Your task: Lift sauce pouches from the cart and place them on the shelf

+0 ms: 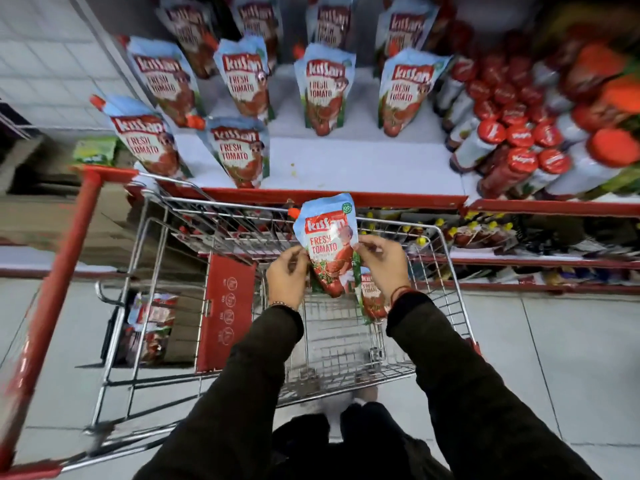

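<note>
You've got one ketchup pouch (pixel 327 242) up in both hands over the wire cart (pixel 450 258), label facing you, red spout cap top-left; L hand (pixel 287 277) has fingers curled round the pouch's lower-left edge, R hand (pixel 382 259) pinches the right edge w/ thumb and fingertips — so both are grasping the pouch, neither is released. Pouch sits above the basket, just in front of the shelf's red lip (pixel 346 197); a second pouch (pixel 372 296) leans inside the cart just below your R wrist, partly hidden by it. Can't tell if the two pouches touch.

On the shelf: rows of the same pouches (pixel 325 88) standing upright, some tilted at the left; red-capped bottles (pixel 502 140) packed together on the right. Red child-seat flap (pixel 225 313) at the cart's left; more packets (pixel 152 323) below it, blurred.

To do this step well, my read: keep grip on the side seams, not the belly — soft pouch will flex and sag if squeezed mid-body; keep the spout end up so cap doesn't snag the wire; if it goes in the cart, bring it down beside the other pouch rather than on top, base first, and don't open fingers till the base is bearing on the mesh; mind the R sleeve (pixel 450 358) near the basket rim.
</note>
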### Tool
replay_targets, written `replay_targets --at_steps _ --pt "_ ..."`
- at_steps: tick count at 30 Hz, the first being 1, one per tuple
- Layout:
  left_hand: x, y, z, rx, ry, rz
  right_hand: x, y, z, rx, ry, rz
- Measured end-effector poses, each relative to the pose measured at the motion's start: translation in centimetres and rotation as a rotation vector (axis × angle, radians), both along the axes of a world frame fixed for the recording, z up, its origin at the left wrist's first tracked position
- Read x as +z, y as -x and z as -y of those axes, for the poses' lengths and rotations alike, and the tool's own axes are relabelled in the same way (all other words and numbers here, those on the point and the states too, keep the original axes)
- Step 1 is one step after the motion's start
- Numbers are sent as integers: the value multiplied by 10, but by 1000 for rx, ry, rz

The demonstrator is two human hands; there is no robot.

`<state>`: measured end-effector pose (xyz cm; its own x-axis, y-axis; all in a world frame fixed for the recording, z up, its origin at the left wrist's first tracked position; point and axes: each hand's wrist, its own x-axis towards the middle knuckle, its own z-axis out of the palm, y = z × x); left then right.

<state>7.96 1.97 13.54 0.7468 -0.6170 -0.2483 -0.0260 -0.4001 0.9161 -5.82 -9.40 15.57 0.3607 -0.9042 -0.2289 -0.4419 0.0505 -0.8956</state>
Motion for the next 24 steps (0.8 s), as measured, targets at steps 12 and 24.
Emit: replay_targets --at_steps 12,24 --pt "87 -51 92 20 180 341 68 -51 78 -203 147 158" --pt "72 -81 140 140 83 277 51 -94 123 -120 55 121"
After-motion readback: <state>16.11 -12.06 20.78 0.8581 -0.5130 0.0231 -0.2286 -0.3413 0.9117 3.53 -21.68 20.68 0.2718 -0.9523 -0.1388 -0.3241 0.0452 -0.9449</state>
